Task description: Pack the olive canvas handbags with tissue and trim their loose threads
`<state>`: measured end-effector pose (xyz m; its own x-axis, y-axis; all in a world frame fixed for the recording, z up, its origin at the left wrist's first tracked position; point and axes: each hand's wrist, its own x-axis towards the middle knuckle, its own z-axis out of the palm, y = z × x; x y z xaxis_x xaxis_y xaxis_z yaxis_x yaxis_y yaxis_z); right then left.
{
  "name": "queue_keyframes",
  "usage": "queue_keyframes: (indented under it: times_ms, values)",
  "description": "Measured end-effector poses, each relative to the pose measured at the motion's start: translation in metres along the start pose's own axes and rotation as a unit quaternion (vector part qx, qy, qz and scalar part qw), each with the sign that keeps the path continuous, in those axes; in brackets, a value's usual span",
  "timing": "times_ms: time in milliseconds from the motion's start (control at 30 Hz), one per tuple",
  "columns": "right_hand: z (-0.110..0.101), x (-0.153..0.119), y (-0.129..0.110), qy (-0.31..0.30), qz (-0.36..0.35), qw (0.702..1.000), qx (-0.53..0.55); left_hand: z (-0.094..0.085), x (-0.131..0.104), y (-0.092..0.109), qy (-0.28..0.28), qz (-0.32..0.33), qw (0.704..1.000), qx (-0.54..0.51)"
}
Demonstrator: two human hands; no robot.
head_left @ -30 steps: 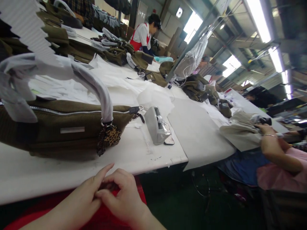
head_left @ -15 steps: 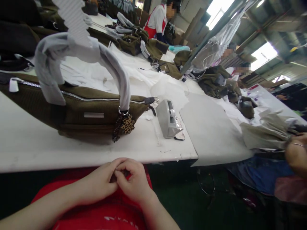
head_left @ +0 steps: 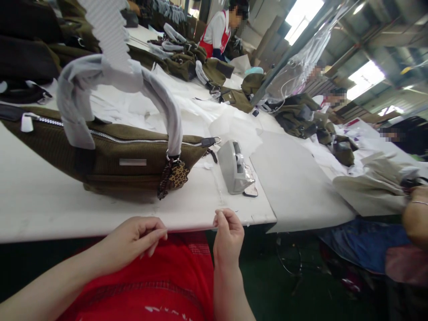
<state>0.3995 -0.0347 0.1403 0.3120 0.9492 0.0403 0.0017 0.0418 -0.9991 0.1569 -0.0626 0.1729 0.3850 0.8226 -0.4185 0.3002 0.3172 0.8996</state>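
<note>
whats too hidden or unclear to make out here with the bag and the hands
All in the head view:
Inside of the brown bag: hidden by its sides and top.
Its far left tip: cut off by the picture's left edge.
Anything within the right hand: too small, covered by curled fingers.
Phone-like object: partly behind the tape dispenser.

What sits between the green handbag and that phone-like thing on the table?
In the head view, mainly a grey tape dispenser, partly hiding the phone-like thing.

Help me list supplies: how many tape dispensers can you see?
1: the grey tape dispenser stands on the white table, right of the near bag and beyond the right hand. Others may be hidden among the bags farther back.
</note>
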Motion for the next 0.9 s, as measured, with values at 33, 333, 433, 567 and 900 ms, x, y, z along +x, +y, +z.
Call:
queue_keyframes:
  times_ms: [33, 333, 433, 567, 900]
  values:
    - [-0.003, 0.002, 0.000, 0.005, -0.003, 1.000, -0.005, -0.002, 0.000, 0.000, 0.009, 0.004, 1.000, 0.009]
    - [-0.002, -0.020, -0.046, -0.026, -0.323, 0.928, -0.185, -0.002, 0.004, 0.006, 0.045, 0.015, 0.992, 0.114]
    - [0.016, -0.026, -0.052, -0.267, -0.286, 0.878, -0.276, 0.002, 0.007, 0.012, 0.039, 0.039, 0.991, 0.124]
    - [0.032, -0.018, -0.046, -0.398, -0.206, 0.832, -0.326, 0.000, 0.007, 0.018, 0.063, 0.077, 0.982, 0.163]
    - [0.074, 0.046, -0.066, -0.290, 0.051, 0.954, 0.058, -0.033, 0.022, 0.068, 0.429, 0.145, 0.874, 0.179]
